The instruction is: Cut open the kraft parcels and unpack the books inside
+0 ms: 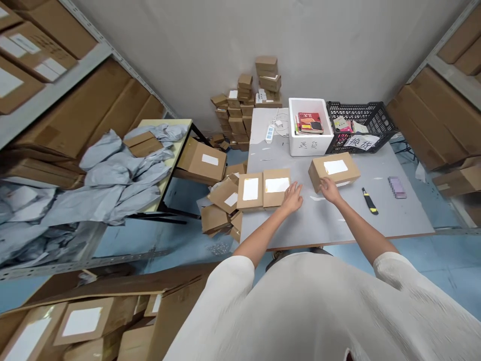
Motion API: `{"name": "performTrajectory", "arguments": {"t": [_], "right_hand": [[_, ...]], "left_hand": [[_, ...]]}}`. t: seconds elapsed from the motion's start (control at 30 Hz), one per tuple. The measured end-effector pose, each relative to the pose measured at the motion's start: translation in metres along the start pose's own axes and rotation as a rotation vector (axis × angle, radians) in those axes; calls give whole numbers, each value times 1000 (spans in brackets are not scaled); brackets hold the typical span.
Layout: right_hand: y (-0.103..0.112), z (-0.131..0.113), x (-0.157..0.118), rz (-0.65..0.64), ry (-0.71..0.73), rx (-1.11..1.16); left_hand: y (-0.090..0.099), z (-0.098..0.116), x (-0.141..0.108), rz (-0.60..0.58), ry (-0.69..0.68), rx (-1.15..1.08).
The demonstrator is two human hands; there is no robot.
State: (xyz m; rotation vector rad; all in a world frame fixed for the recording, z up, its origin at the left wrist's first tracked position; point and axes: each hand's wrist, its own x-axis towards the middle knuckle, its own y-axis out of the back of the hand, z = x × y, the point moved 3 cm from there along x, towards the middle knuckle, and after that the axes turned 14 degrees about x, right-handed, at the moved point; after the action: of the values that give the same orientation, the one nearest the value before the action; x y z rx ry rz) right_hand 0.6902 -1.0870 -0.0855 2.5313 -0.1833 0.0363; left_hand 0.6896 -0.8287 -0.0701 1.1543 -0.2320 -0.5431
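Note:
My left hand [293, 198] lies with its fingers apart at the right edge of a labelled cardboard box [272, 199]. Against that box's left side stands another cardboard box [245, 203], also with a white label on top. With bent fingers, my right hand [329, 191] grips the near left corner of a third cardboard box [344, 176], which sits at an angle on the grey table [300, 228]. To the right of it lie a black and yellow utility knife [370, 201] and a purple object [397, 187] that is blurred out.
At the table's back are a white foam box [311, 146] with books and a black plastic crate [358, 136]. A power strip [269, 134] lies left of them. Boxes [236, 123] are piled beyond the table's left edge. Grey parcels [108, 173] cover a side table. Shelves flank both sides.

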Motion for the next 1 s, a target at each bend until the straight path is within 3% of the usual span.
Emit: {"name": "performTrajectory", "arguments": {"t": [0.1,0.23,0.37,0.6,0.8,0.9,1.0], "right_hand": [[43,30,14,69,-73,-47],[98,71,34,134,-282,-159],[121,104,52,137,-404,-160],[101,129,75,12,-183,-167],[73,118,102,-174,-45,-71],[58,110,99,-84,-119,-14],[47,111,80,79,-327,58]], "left_hand": [[-14,38,29,-26,-39,-34],[-33,78,64,-35,-61,-52],[-44,102,80,-70,-36,9],[-39,128,54,-92,-16,288],[-33,136,37,-118,-138,329],[-32,127,40,-126,-163,288],[-30,110,48,-122,-127,251]]}}
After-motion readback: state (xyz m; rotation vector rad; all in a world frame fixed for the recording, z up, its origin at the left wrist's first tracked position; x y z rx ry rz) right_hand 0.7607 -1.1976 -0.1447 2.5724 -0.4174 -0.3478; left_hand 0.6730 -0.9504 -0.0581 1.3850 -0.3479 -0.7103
